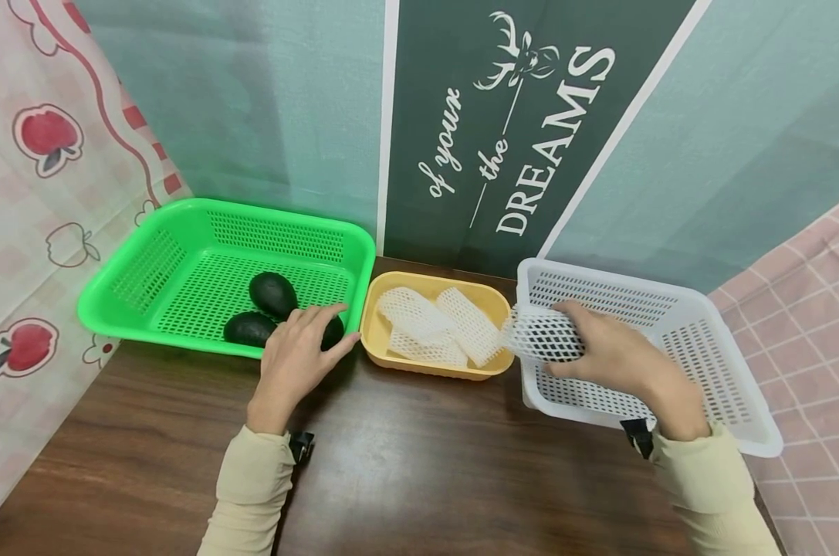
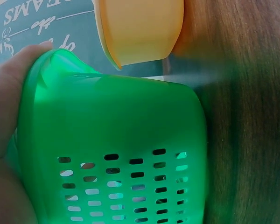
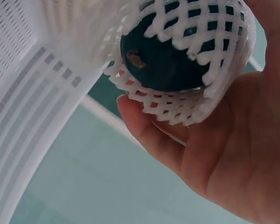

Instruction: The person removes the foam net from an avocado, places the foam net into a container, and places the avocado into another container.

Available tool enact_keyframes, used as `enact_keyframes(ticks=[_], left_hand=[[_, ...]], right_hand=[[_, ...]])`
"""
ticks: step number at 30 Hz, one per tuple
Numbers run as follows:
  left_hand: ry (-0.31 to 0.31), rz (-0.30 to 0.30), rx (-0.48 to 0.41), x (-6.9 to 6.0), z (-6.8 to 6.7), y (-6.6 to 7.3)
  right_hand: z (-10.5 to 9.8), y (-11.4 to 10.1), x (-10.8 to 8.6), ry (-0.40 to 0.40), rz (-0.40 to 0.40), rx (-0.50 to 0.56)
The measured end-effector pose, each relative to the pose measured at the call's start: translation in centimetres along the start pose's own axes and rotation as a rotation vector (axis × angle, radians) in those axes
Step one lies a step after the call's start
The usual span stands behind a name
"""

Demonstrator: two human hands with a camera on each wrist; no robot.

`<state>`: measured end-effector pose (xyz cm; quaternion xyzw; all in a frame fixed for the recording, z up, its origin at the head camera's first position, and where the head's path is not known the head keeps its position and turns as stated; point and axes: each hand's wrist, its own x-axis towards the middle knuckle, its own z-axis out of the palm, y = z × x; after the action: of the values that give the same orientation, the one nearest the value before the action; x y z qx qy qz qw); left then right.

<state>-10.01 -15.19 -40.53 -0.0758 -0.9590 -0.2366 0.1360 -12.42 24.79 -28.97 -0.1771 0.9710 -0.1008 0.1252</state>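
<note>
My right hand (image 1: 610, 351) grips an avocado (image 3: 163, 56) wrapped in a white foam net sleeve (image 1: 544, 333), above the left side of the white basket (image 1: 739, 371). One end of the avocado shows through the sleeve's mouth in the right wrist view. My left hand (image 1: 297, 347) reaches over the near right rim of the green basket (image 1: 113, 309), thumb and index finger apart. Beside it, partly hidden, is an avocado (image 1: 332, 333). Two more dark avocados, one upper (image 1: 273, 295) and one lower (image 1: 248, 330), lie in that basket. The left wrist view hides most fingers behind the green wall.
Between the two baskets stands a yellow tub (image 1: 433, 369) with several empty foam net sleeves (image 1: 419, 316) in it. A brown wooden table (image 1: 419, 463) carries everything. Printed curtains (image 1: 308, 100) hang behind and at both sides.
</note>
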Motion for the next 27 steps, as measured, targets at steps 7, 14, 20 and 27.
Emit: enact_keyframes(ticks=[7, 14, 20, 27], left_hand=[[-0.013, 0.013, -0.021, 0.0, -0.2, -0.1], [-0.025, 0.045, -0.059, -0.2, -0.5, 0.1], [-0.004, 0.094, -0.096, -0.3, -0.4, 0.3], [0.02, 0.16, -0.151, -0.2, -0.4, 0.8]], right_hand=[[0.9, -1.9, -0.2, 0.013, -0.049, 0.031], [1.8, -3.0, -0.2, 0.024, -0.084, 0.009], [2.6, -4.1, -0.5, 0.054, -0.116, -0.013], [4.0, -5.7, -0.7, 0.116, -0.167, -0.057]])
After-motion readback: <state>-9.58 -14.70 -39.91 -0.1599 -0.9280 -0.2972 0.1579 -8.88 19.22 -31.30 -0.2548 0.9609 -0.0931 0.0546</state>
